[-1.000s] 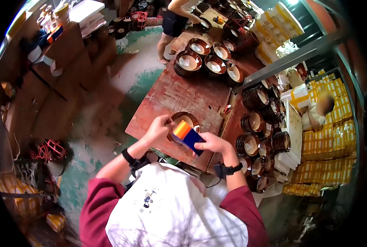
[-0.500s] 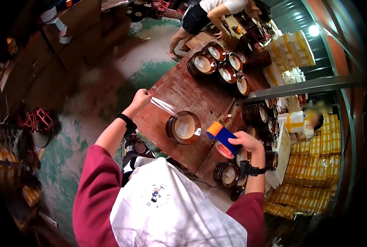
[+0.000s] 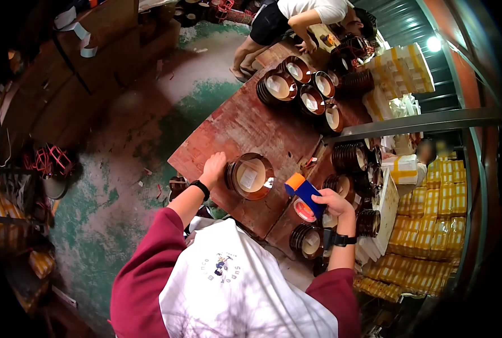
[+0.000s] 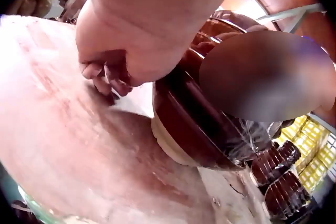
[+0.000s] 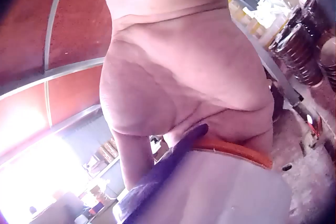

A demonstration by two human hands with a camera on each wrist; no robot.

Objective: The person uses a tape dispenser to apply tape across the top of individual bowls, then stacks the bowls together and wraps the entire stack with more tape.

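A small stack of brown-glazed bowls (image 3: 265,188) with pale insides stands on the red tabletop, a white slip of paper (image 3: 247,178) in the top one. My left hand (image 3: 214,168) is at the stack's left side. Its fingers (image 4: 100,79) are curled in the left wrist view, pinching a whitish strip of tape (image 4: 137,99) that runs toward the bowls' side. To the right of the stack, my right hand (image 3: 335,201) grips a blue tape dispenser (image 3: 309,198) with an orange end and a reddish roll. The right wrist view shows the dispenser's blue edge (image 5: 163,176) close up.
More bowl stacks (image 3: 276,87) stand at the table's far end, and others (image 3: 305,239) along its right side. A metal beam (image 3: 420,121) crosses at the right, before yellow-taped boxes (image 3: 431,225). A person (image 3: 284,25) bends over the far end of the table.
My left hand first drew a pale strip of tape out to the left, then came down beside the bowls. My right hand moved right with the dispenser, then stayed nearly still.
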